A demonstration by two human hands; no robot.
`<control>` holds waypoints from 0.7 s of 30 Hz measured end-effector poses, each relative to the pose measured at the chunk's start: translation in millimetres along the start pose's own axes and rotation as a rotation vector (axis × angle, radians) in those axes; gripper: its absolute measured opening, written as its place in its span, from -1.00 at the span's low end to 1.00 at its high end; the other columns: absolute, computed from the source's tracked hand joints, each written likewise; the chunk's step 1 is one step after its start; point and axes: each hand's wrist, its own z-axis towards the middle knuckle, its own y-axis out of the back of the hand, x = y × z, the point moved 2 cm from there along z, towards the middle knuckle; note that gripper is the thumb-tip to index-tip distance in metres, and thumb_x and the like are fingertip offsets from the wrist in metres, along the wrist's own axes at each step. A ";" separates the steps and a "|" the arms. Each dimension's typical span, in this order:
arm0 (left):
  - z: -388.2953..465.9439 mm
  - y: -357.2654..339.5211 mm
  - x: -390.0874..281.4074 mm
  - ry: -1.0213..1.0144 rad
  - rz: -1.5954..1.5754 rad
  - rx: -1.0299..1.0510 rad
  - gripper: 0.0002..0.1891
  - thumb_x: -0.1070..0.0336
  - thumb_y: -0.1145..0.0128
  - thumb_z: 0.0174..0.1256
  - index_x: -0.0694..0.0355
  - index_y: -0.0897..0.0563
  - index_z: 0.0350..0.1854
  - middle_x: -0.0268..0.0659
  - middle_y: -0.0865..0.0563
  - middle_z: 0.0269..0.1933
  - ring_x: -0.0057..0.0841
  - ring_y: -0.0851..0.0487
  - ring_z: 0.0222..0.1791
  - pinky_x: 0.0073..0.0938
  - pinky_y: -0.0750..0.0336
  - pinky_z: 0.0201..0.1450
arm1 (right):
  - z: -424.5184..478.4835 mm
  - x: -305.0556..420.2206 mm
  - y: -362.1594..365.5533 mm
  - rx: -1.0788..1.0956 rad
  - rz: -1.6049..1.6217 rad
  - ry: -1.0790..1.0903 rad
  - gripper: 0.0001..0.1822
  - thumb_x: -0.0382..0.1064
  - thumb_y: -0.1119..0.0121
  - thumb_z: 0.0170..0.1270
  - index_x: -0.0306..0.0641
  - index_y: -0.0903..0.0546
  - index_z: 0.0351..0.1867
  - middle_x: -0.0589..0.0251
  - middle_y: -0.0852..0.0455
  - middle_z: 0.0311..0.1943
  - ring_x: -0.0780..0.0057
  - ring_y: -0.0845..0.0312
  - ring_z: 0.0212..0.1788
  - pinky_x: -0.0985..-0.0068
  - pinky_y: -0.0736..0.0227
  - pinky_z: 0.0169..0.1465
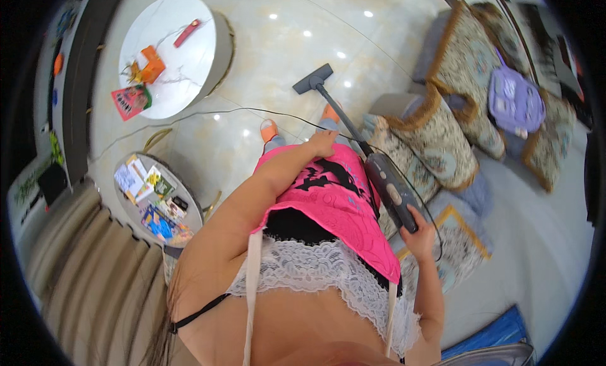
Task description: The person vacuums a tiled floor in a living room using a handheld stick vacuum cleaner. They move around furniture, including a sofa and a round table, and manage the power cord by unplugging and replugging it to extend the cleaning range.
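A grey corded stick vacuum cleaner (389,182) slants away from my right side. My right hand (420,234) grips the near end of its body. The dark floor head (313,79) rests on the glossy tiles ahead of my orange shoes. My left hand (324,143) is in front of the pink apron (331,176), close to the thin black power cord (279,113). Whether its fingers hold the cord is unclear. From the left the cord crosses the floor, passes by my left hand and loops along the vacuum to my right hand.
On the left stand a round white table (189,48) with an orange box (152,65) and a smaller side table (191,209) bearing papers. A sofa with patterned covers (435,153) lines the right, with a purple backpack (515,100) on it. Curtains (94,271) hang at lower left.
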 end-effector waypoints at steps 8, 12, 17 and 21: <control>21.2 35.9 23.5 0.136 -0.357 -0.164 -0.48 0.20 -0.13 0.08 0.25 -0.42 0.14 -0.02 -0.53 0.08 -0.20 -0.49 0.09 -0.29 -0.37 0.16 | 145.4 -8.0 4.8 0.018 0.311 0.078 -0.48 -0.33 -0.24 -0.07 -0.31 -0.52 0.04 -0.01 -0.66 -0.14 0.29 -0.61 -0.07 0.51 -0.42 0.00; 4.7 104.1 -8.0 0.074 -0.637 -0.258 -0.63 0.34 -0.03 0.20 0.28 -0.46 0.08 -0.10 -0.61 -0.01 -0.38 -0.56 0.02 -0.44 -0.42 0.07 | 220.8 29.5 11.6 0.008 0.351 0.029 -0.53 -0.27 -0.29 -0.05 -0.38 -0.56 -0.03 0.09 -0.69 -0.25 0.53 -0.58 -0.23 0.56 -0.44 -0.08; -7.7 166.5 -9.0 -0.044 -0.634 -0.256 -0.68 0.35 -0.01 0.24 0.28 -0.48 0.05 -0.17 -0.62 -0.04 -0.42 -0.58 -0.07 -0.46 -0.45 0.00 | 217.4 49.3 5.1 -0.121 0.300 -0.008 -0.54 -0.25 -0.27 -0.08 -0.20 -0.59 -0.03 0.02 -0.68 -0.21 0.25 -0.64 -0.20 0.46 -0.48 -0.10; -7.7 183.1 -7.5 -0.136 -0.471 -0.083 -0.68 0.34 -0.01 0.23 0.28 -0.48 0.04 -0.17 -0.62 -0.05 -0.39 -0.60 -0.09 -0.43 -0.47 -0.02 | 147.2 60.9 -4.0 -0.179 0.117 -0.115 -0.55 -0.23 -0.29 -0.07 -0.03 -0.60 -0.03 0.07 -0.67 -0.20 0.08 -0.59 -0.22 0.35 -0.51 -0.18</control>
